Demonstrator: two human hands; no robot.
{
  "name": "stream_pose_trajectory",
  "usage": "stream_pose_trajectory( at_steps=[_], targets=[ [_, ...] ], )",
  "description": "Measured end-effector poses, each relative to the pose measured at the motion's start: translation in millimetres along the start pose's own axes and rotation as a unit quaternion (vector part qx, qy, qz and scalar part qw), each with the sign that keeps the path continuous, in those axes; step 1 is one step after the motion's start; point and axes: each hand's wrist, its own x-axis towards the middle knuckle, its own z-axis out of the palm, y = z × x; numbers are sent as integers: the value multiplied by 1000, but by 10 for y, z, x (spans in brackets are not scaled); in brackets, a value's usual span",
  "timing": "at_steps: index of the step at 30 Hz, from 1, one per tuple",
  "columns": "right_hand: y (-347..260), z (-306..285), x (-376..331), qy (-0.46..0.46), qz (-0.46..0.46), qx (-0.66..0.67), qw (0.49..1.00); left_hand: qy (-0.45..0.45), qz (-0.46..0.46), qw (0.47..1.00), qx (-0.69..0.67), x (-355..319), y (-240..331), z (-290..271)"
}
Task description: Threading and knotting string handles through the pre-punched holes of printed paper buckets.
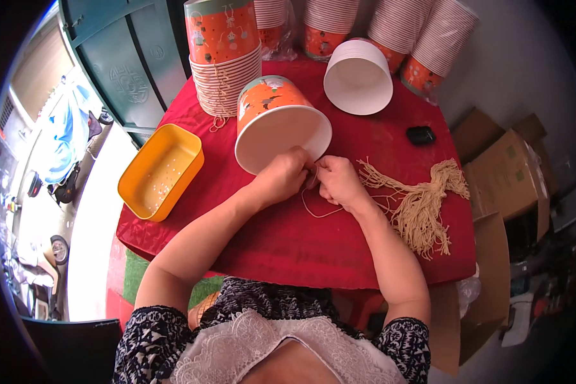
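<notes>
Cord meets bucket rim

Tray [160, 171] sits off left. Left hand [285, 174] pinches the paper bucket [277, 121] rim; right hand [336, 180] pinches a cord [319, 211] there. Best kept taut, I judge. Cord bundle [422, 205] lies right.

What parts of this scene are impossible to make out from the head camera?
- Where the string meets the paper bucket: hidden behind the left hand and right hand.
- Small black object: too small to identify.
- Rear cup stacks: tops cut off by the upper edge.
- Specks in the yellow tray: too small.
</notes>
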Motion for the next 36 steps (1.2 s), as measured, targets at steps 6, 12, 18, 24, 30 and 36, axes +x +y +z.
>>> stream_pose_trajectory(
  at_steps=[6,12,18,24,30,36],
  targets=[
    [-54,-25,0,-26,45,36,998,7,59,991,120,15,-35,108],
    [-69,-51,-22,-5,54,52,997,10,63,981,183,22,-42,137],
    [-121,-29,-73,77,39,117,989,25,25,998,53,14,-37,35],
    [-15,91,-46,89,0,131,987,24,17,1000,2,33,-91,41],
    [266,112,72,128,-111,-41,985,2,-123,983,-138,53,-24,-37],
    [199,180,11,186,-338,-249,888,-18,-216,940,-262,59,5,-120]
  ],
)
